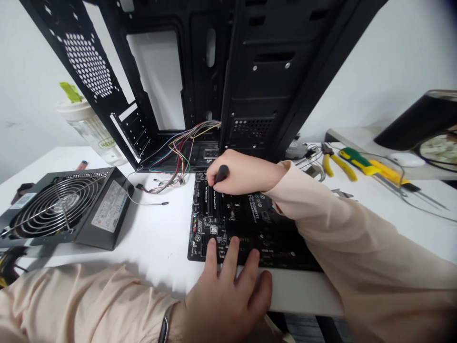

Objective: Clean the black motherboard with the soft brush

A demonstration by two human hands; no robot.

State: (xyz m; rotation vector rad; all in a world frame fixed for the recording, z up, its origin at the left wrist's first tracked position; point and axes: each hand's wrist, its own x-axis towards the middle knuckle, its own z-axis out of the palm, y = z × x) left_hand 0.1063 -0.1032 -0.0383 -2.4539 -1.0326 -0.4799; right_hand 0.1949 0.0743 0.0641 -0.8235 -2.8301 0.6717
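The right hand [237, 172], closed round a dark handle [223, 172], is at the circuit board's [246, 219] eleven o'clock; the left hand [226, 290], spread, grasping nothing, touches its seven o'clock.

1 left hand [224, 295] and 1 right hand [237, 172], 2 in all; sleeves [85, 300], 2; wristband [164, 329], 1; motherboard [246, 224], 1; case [266, 85], 1; power supply [82, 209], 1; bottle [94, 131], 1; pliers [343, 167], 1 pair; black-handled tool [223, 172], in the grip, 1; loose screwdrivers [357, 159], 2. Coloured wires [183, 136] overlap too closely to be counted.
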